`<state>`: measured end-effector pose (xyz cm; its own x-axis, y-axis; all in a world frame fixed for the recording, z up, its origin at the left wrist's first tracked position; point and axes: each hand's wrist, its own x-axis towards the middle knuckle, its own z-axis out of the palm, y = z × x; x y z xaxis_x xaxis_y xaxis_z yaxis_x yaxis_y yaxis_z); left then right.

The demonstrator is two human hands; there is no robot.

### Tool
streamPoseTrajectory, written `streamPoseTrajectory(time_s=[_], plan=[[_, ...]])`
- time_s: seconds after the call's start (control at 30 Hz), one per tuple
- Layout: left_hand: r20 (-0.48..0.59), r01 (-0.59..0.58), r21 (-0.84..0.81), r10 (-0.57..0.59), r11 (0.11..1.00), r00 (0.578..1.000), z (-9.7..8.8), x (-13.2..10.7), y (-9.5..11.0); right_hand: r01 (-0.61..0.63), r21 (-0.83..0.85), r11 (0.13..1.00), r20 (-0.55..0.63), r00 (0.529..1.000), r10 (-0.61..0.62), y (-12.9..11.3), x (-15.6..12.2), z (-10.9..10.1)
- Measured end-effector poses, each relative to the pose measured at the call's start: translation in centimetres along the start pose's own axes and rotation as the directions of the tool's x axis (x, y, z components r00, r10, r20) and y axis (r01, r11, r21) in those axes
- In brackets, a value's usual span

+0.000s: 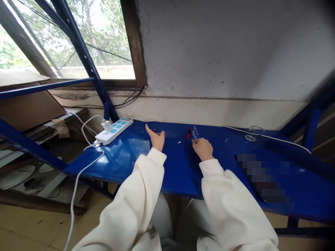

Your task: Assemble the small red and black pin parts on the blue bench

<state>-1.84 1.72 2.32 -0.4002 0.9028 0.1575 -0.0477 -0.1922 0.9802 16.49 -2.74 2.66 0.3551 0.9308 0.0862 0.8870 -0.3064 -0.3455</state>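
My left hand (157, 141) reaches over the blue tabletop with its thumb and a finger spread apart. A small red object (154, 131) shows just beyond its fingers; whether they touch it I cannot tell. My right hand (204, 149) is closed on a clear plastic strip with several rounded bumps (195, 132), held tilted up from the table. Left of the strip lies a red-and-black pen-like tool (188, 133). A tiny white piece (179, 142) rests between my hands. Several small clear pieces (210, 134) sit in a row right of the strip.
A white power strip (115, 130) with a plug and cable stands on the left of the blue table (178, 174). Toward the back right is a clear round dish (250, 138) with a clear round piece behind it. A blurred dark object (264, 181) lies at right.
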Motion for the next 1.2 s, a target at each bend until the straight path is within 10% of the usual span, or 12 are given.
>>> streamPoseTrajectory(time_s=[0.2,0.47,0.63,0.8,1.2], plan=[[0.042,0.269,-0.16,-0.266,0.95,0.963,-1.0,2.8,-1.3,0.204,0.025,0.979,-0.065,0.977,-0.202,-1.0,-0.8,0.6],[0.116,0.249,-0.376,-0.221,0.893,0.968,-1.0,1.7,-0.8,0.438,0.18,0.881,-0.184,0.895,-0.407,-1.2,-1.1,1.4],[0.587,0.418,-0.29,-0.185,0.861,0.788,-0.7,0.4,-0.1,0.491,0.308,0.815,-0.21,0.871,-0.445,-1.9,-1.5,1.8],[0.704,0.423,-0.233,-0.148,0.875,0.694,-0.2,-0.3,-0.3,0.509,0.47,0.721,-0.15,0.851,-0.503,-2.2,-1.6,2.0],[0.625,0.377,-0.206,-0.175,0.903,0.761,-0.1,-0.2,-0.5,0.434,0.476,0.764,-0.142,0.896,-0.42,-2.3,-1.8,1.4]])
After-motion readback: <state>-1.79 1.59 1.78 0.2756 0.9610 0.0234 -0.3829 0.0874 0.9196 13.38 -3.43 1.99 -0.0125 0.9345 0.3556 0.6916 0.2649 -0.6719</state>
